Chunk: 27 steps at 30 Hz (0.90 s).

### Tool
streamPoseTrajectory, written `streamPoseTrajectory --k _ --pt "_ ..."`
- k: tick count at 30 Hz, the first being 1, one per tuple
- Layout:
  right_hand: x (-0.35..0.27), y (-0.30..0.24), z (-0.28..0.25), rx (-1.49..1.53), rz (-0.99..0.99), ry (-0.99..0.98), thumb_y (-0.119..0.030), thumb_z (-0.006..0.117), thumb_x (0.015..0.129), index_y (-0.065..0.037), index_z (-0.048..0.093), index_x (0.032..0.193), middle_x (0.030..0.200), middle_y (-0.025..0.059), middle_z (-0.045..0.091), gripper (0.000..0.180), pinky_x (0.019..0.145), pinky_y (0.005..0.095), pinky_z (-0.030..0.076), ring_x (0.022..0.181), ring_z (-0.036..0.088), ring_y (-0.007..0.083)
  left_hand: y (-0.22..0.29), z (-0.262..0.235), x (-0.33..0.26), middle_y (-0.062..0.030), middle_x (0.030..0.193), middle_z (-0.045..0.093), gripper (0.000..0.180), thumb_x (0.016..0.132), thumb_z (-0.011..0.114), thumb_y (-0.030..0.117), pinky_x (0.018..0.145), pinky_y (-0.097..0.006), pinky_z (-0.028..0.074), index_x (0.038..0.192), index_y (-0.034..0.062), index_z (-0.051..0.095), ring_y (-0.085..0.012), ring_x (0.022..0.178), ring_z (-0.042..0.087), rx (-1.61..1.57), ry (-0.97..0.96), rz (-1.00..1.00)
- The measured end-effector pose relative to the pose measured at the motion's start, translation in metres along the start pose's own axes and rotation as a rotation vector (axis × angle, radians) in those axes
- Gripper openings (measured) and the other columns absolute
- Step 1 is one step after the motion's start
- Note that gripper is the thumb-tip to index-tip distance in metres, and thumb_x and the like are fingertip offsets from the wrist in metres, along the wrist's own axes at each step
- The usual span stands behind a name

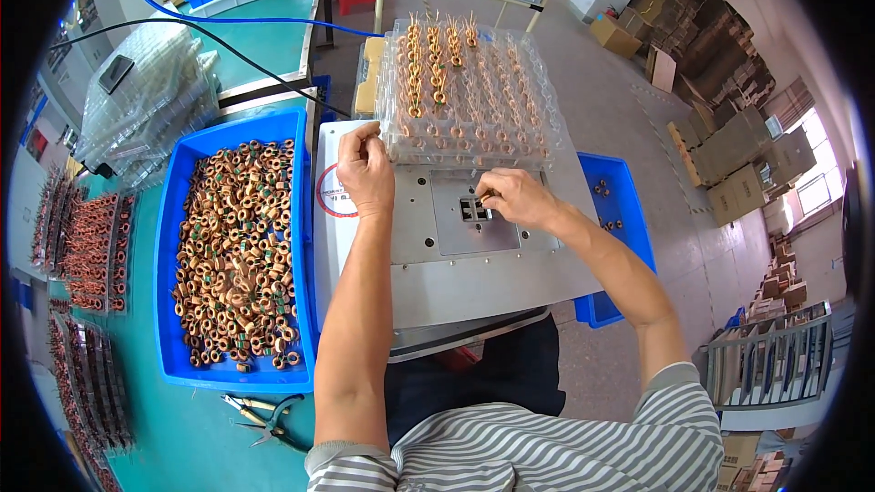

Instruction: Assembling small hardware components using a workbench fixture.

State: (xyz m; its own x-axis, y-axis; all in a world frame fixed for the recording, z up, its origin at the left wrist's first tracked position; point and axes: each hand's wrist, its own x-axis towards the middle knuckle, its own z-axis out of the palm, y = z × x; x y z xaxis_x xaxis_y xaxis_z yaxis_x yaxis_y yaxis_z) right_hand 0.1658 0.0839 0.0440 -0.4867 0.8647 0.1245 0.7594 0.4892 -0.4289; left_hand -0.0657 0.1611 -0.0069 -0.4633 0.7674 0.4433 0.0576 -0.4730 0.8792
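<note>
My right hand is over the small fixture with dark square openings, set in a grey metal worktop. Its thumb and fingers are pinched together; whatever they hold is hidden. My left hand is raised by the front left corner of a stack of clear plastic trays. Its fingers are curled closed, and I cannot make out anything in them. Copper-wound ring coils stand in rows on the top tray, mostly toward its left side, with their wire ends upward.
Left of the worktop, a blue tub holds many loose ring coils. Pliers lie on the green table. A second blue tub with a few coils is at the right. Black and blue cables cross the upper left.
</note>
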Motion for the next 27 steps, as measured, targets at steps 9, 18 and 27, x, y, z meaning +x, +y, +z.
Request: streamPoseTrajectory --k 9,18,27 --pt "0.006 0.003 0.030 -0.079 -0.059 -0.021 0.001 0.064 0.077 -0.001 0.059 0.086 0.085 0.0138 0.061 0.011 0.075 0.0440 0.050 0.086 0.062 0.0350 0.018 -0.006 -0.006 -0.0077 0.086 0.061 0.015 0.084 0.057 -0.006 0.062 -0.027 0.047 0.093 0.0007 0.068 -0.0148 0.069 0.057 0.062 0.024 0.255" --pt "0.005 0.011 0.045 -0.160 -0.165 0.098 0.003 0.064 0.075 -0.001 0.058 0.082 0.084 0.0146 0.061 0.010 0.073 0.0435 0.051 0.083 0.062 0.0352 0.038 0.007 -0.051 -0.0105 0.081 0.062 0.020 0.076 0.058 -0.007 0.061 -0.032 0.049 0.089 0.0038 0.068 -0.0260 0.068 0.061 -0.046 -0.581 0.280" --pt "-0.070 -0.054 0.022 0.025 0.099 0.348 -0.009 0.065 0.083 -0.001 0.064 0.087 0.082 0.0155 0.064 0.009 0.068 0.0384 0.051 0.076 0.066 0.0299 0.015 0.013 -0.070 -0.0125 0.089 0.062 0.015 0.080 0.067 0.013 0.072 -0.040 0.051 0.093 0.0065 0.068 -0.0334 0.082 0.063 0.188 -0.987 0.208"
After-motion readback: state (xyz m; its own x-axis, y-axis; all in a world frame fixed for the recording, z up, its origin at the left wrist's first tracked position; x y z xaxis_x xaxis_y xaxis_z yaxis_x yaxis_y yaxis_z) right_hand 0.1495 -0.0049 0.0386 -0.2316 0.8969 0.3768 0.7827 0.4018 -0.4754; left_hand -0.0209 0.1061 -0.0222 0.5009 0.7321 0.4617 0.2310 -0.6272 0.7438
